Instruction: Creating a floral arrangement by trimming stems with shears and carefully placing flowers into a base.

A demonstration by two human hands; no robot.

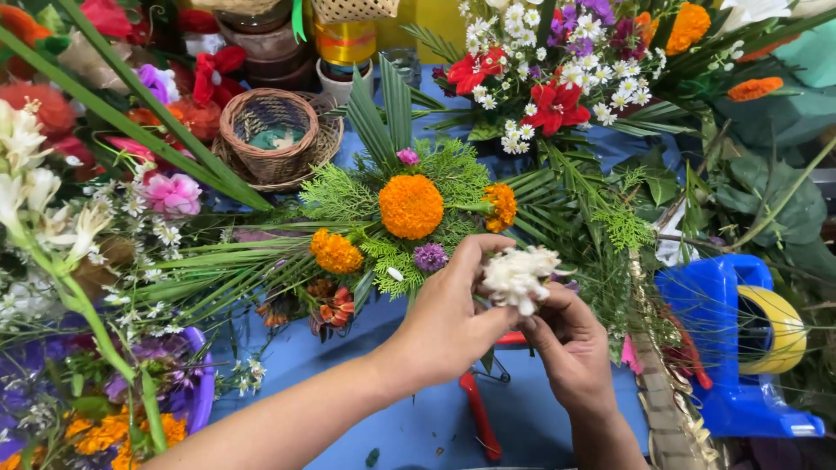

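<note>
Where hands [514,322] meet, white flower [520,277].

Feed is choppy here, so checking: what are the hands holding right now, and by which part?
Both hands, left hand and right hand, hold a white flower cluster, pinched from beneath at its base; the stem is hidden by the fingers.

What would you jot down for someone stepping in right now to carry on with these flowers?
Left hand: holding the white frilly flower cluster.
Right hand: pinching beneath that same cluster.
Arrangement of green fern and palm leaves lies on the blue table, already holding the big orange marigold, two smaller ones and a small purple flower.
Red-handled cutters lie below the hands.
White cluster is not yet set among the leaves.
</note>
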